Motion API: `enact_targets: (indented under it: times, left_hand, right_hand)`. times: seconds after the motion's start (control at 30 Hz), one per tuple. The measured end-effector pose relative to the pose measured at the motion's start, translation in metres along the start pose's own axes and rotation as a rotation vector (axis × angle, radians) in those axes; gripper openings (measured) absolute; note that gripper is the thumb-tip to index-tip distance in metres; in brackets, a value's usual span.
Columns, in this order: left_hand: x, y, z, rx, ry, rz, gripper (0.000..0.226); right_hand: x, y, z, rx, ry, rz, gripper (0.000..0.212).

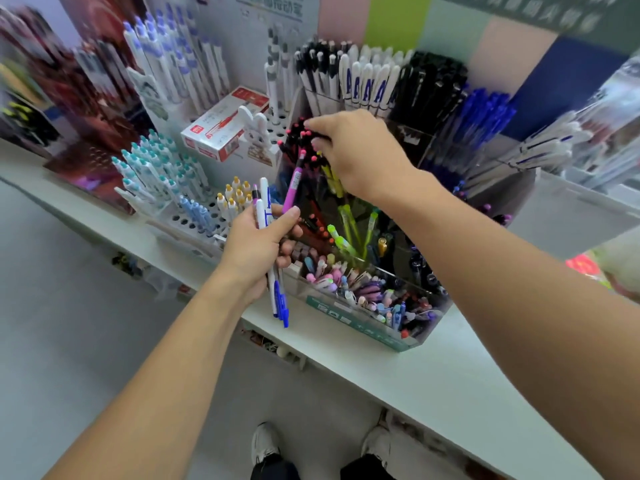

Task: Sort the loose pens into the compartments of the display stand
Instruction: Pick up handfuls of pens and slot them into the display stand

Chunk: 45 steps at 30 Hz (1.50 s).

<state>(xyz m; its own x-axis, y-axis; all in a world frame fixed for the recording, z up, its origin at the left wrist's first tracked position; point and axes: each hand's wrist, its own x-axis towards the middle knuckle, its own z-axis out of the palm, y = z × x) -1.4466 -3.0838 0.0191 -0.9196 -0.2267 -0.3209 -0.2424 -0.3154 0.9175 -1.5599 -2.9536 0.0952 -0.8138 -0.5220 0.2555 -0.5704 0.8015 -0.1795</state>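
Note:
A clear acrylic display stand (360, 318) sits on the white shelf, its compartments full of pens. My left hand (258, 249) grips a bunch of loose pens (265, 209) in front of the stand: white ones, blue ones and a purple pen (292, 188) sticking up. My right hand (353, 150) reaches over the stand and pinches a black pen with a pink tip (306, 131) among the black pink-tipped pens (294, 147) in a back-left compartment. Green pens (346, 220) stand in the compartment below my right wrist.
White peg racks with teal-capped pens (156, 171) and yellow-capped pens (235, 199) stand to the left. A red and white box (225, 124) lies behind them. Taller racks of white, black and blue pens (481, 116) line the back. The white shelf edge (433, 379) runs diagonally.

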Motion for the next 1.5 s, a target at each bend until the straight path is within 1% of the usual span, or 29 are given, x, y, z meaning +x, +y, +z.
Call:
enact_targets:
  times: [0.07,0.13,0.17,0.23,0.33,0.43,0.5,0.53,0.6,0.63,0.67,0.7,0.77,0.83,0.87,0.9,0.97,1.0,1.03,1.07,1.2,1.33,1.4,1.5]
  left_hand:
    - [-0.003,0.0,-0.005,-0.013,-0.014,-0.012,0.014]
    - [-0.007,-0.001,-0.01,-0.057,-0.019,-0.04,0.013]
    - [-0.008,-0.001,-0.013,-0.084,-0.014,-0.054,0.012]
    - [-0.01,-0.003,-0.018,-0.111,-0.006,-0.071,0.012]
    - [-0.014,-0.005,-0.022,-0.033,-0.055,-0.07,0.014]
    - [-0.018,-0.005,-0.019,0.089,-0.125,-0.033,0.017]
    - [-0.019,-0.005,-0.015,0.137,-0.15,-0.007,0.021]
    - [-0.02,-0.004,-0.012,0.154,-0.166,0.005,0.024]
    - [-0.02,-0.004,-0.004,0.185,-0.205,0.026,0.026]
    - [-0.021,-0.004,0.002,0.2,-0.235,0.029,0.026]
    - [-0.021,-0.004,0.008,0.213,-0.27,0.025,0.024]
    - [-0.022,-0.005,0.015,0.226,-0.312,0.012,0.023]
    - [-0.023,-0.007,0.027,0.265,-0.417,-0.035,0.021]
    - [-0.023,-0.01,0.035,0.381,-0.505,-0.059,0.02]
    - [-0.023,-0.011,0.039,0.489,-0.542,-0.052,0.02]
    - [-0.023,-0.012,0.042,0.628,-0.581,-0.024,0.022]
    - [-0.025,-0.01,0.054,0.902,-0.669,0.066,0.028]
    - [-0.026,-0.009,0.06,0.982,-0.707,0.106,0.03]
    - [-0.028,-0.009,0.067,1.019,-0.738,0.13,0.031]
    - [-0.029,-0.009,0.073,1.027,-0.764,0.14,0.031]
    - [-0.032,-0.01,0.087,1.006,-0.821,0.113,0.028]
    - [-0.036,-0.01,0.095,0.943,-0.828,0.118,0.026]
    - [-0.036,-0.009,0.095,0.883,-0.808,0.113,0.025]
    - [-0.034,-0.011,0.087,0.78,-0.785,0.062,0.018]
  right_hand:
    - [0.01,0.001,0.004,0.019,0.065,0.096,0.017]
    - [0.016,0.001,0.003,0.121,0.075,0.152,0.018]
    - [0.016,-0.002,0.001,0.136,0.066,0.146,0.018]
    - [0.018,-0.003,0.001,0.109,0.058,0.117,0.016]
    - [0.02,0.004,0.004,0.056,0.083,0.202,0.019]
    - [0.013,-0.002,0.002,0.041,0.008,0.134,0.029]
    - [-0.006,-0.012,-0.007,0.119,0.015,0.088,0.035]
    - [-0.021,-0.015,-0.013,0.197,0.009,0.088,0.038]
    - [-0.053,-0.015,-0.025,0.361,-0.128,0.162,0.05]
    - [-0.067,-0.011,-0.026,0.408,-0.205,0.218,0.052]
    - [-0.079,-0.005,-0.024,0.457,-0.233,0.259,0.046]
    - [-0.089,0.001,-0.019,0.522,-0.205,0.29,0.035]
    - [-0.102,0.015,-0.014,0.652,-0.051,0.349,0.017]
    - [-0.112,0.035,-0.023,0.591,0.117,0.373,0.008]
    - [-0.116,0.045,-0.032,0.522,0.129,0.365,0.005]
    - [-0.121,0.055,-0.043,0.453,0.057,0.34,0.005]
    - [-0.129,0.07,-0.06,0.378,-0.239,0.277,0.01]
    - [-0.132,0.072,-0.064,0.377,-0.368,0.253,0.014]
    - [-0.135,0.073,-0.065,0.398,-0.448,0.234,0.015]
    - [-0.138,0.073,-0.064,0.436,-0.478,0.22,0.016]
    - [-0.151,0.083,-0.063,0.55,-0.423,0.21,0.007]
    - [-0.157,0.089,-0.065,0.546,-0.372,0.205,0.005]
    - [-0.158,0.093,-0.073,0.512,-0.282,0.202,0.005]
    - [-0.159,0.108,-0.101,0.468,-0.127,0.26,0.005]
